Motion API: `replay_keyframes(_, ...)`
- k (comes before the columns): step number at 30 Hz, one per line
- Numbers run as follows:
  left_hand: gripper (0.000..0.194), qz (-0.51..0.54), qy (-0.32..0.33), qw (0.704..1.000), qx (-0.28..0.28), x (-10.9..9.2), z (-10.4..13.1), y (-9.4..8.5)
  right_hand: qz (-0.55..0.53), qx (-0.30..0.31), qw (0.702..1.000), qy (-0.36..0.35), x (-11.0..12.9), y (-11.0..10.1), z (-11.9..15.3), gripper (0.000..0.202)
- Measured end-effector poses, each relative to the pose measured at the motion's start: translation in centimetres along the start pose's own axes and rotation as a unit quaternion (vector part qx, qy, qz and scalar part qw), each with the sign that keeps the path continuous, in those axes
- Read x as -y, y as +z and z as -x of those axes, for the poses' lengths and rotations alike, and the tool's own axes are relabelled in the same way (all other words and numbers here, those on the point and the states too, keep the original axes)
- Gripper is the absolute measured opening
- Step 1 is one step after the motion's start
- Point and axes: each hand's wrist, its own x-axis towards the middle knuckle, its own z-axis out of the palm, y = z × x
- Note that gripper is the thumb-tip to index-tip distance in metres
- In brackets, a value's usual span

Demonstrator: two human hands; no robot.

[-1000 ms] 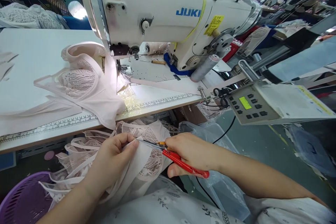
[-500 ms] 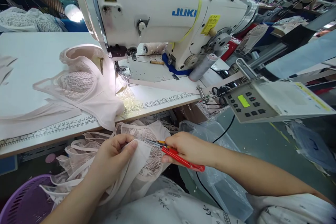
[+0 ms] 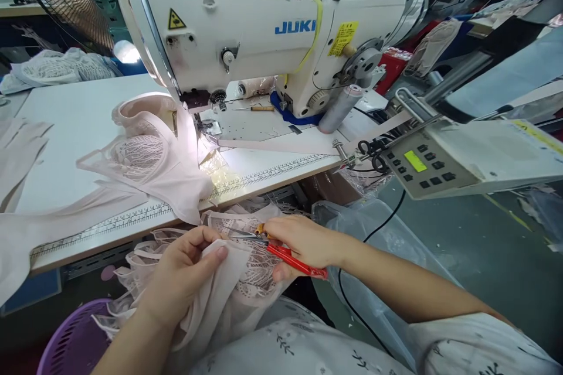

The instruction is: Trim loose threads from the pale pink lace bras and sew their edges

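Left hand pinches pale lace garment; right hand grips red-handled thread snips, blades at fabric.

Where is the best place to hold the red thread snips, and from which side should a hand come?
Grip the red thread snips on the red handle, from the right, as the right hand does. The metal tips point left toward the lace garment pinched by the left hand, so that end should stay free.

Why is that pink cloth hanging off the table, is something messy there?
Yes, a bit. The pale pink garment beside the sewing machine droops over the table edge. More lace pieces bunch in the lap, where the left hand pinches one and the right hand holds red snips. Nothing looks torn or spilled.
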Motion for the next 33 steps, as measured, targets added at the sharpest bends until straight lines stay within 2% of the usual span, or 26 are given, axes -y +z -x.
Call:
replay_keyframes(7,0.022,-0.014,0.015,0.999,-0.025,0.2,0.0,-0.1,0.048,0.01,0.999,0.011,0.3,0.4,0.8,0.053)
replay_keyframes(13,0.022,-0.008,0.017,0.999,-0.044,0.3,-0.2,0.0,0.07,0.023,0.996,0.052,0.8,0.5,1.5,0.04)
replay_keyframes(23,0.023,0.001,0.022,0.997,-0.067,0.3,-0.3,0.4,0.056,0.054,0.99,0.116,1.7,0.3,1.7,0.044)
replay_keyframes(27,0.02,-0.002,0.021,0.997,-0.072,0.0,-0.2,0.6,0.047,0.068,0.988,0.128,1.8,0.2,1.6,0.033)
replay_keyframes(33,0.021,-0.012,0.033,0.996,-0.078,0.1,-0.3,0.5,0.047,0.068,0.988,0.13,1.6,0.5,1.7,0.036)
